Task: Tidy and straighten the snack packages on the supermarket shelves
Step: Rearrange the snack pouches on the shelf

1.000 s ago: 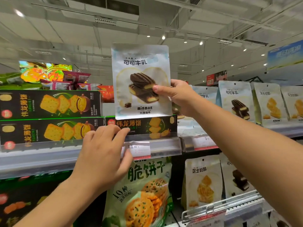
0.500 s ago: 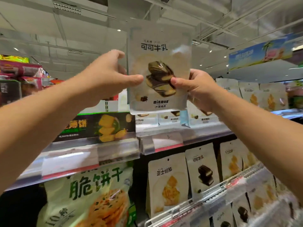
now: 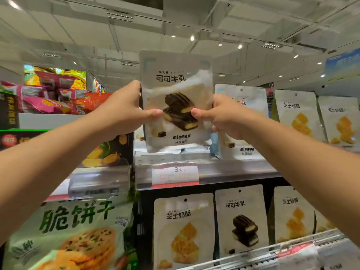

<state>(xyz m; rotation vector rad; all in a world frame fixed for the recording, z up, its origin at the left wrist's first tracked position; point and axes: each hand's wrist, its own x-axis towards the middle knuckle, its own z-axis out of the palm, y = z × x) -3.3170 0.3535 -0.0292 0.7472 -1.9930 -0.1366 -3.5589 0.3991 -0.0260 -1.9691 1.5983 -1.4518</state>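
A cocoa biscuit pouch [image 3: 176, 102] sits above the shelf edge [image 3: 204, 170]. Left hand [image 3: 124, 112] flanks its left side, right hand [image 3: 224, 115] its right. Another pouch [image 3: 245, 121] stands behind, right.

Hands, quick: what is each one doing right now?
Left hand: thumb and fingers pinch the left edge of the cocoa milk snack pouch.
Right hand: pinches the same pouch's right edge.

Supermarket aisle: price-tagged shelves [image 3: 204, 172], probably snack packages [image 3: 184, 228].
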